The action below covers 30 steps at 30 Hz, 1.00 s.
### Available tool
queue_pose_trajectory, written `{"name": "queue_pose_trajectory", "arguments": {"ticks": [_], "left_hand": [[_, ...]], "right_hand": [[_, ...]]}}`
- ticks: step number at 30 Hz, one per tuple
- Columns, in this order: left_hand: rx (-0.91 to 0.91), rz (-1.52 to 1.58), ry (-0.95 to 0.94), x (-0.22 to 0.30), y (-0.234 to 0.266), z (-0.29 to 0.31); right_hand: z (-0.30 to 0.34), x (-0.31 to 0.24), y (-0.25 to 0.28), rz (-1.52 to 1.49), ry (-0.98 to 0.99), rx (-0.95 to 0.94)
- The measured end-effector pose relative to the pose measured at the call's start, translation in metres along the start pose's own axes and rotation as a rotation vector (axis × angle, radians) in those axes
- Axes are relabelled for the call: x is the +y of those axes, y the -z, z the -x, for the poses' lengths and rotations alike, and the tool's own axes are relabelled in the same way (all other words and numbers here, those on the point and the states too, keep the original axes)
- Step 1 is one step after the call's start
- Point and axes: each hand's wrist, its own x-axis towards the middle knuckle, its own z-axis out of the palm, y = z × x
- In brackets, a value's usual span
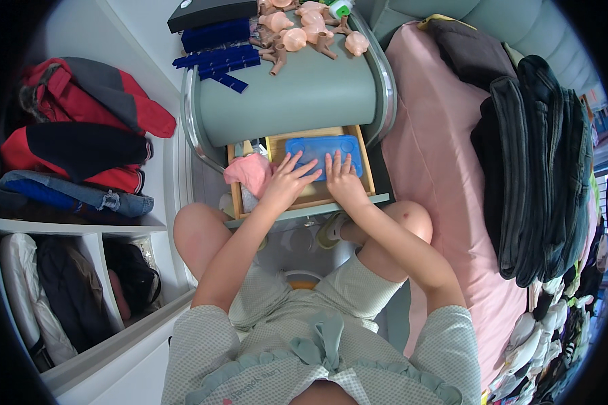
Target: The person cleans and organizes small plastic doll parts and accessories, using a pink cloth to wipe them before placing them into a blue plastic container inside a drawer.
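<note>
While both hands (289,185) (345,185) lie spread on blue case (323,144) | shirt (267,337) bears lettering (279,370)

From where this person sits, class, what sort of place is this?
Probably a bedroom: what looks like a pink bed, a nightstand with an open drawer, and clothes on shelves.

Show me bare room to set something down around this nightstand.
Free: pink bedding between the nightstand and folded jeans; the nightstand's front, nearer than the blue strips and peach rounded pieces, though it curves downward. Crowded: the drawer, with blue case, pink cloth, left hand and right hand.
</note>
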Motion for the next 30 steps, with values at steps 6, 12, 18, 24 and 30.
{"name": "queue_pose_trajectory", "arguments": {"ticks": [6,12,18,24,30], "left_hand": [[-0.028,-0.02,0.002,0.004,-0.002,0.008],[-0.014,-0.012,0.025,0.017,-0.002,0.01],[0.025,0.028,0.037,0.017,-0.003,0.012],[0.041,0.162,0.184,0.017,-0.002,0.011],[0.288,0.157,0.434,0.02,0.005,0.006]], "right_hand": [[0.006,0.007,0.006,-0.038,0.105,0.025],[0.017,0.007,0.009,0.001,0.141,0.037],[0.018,0.007,0.012,0.027,0.183,-0.003],[0.02,0.015,0.016,-0.141,0.079,0.115],[0.011,0.02,0.024,-0.227,-0.038,0.103]]}}
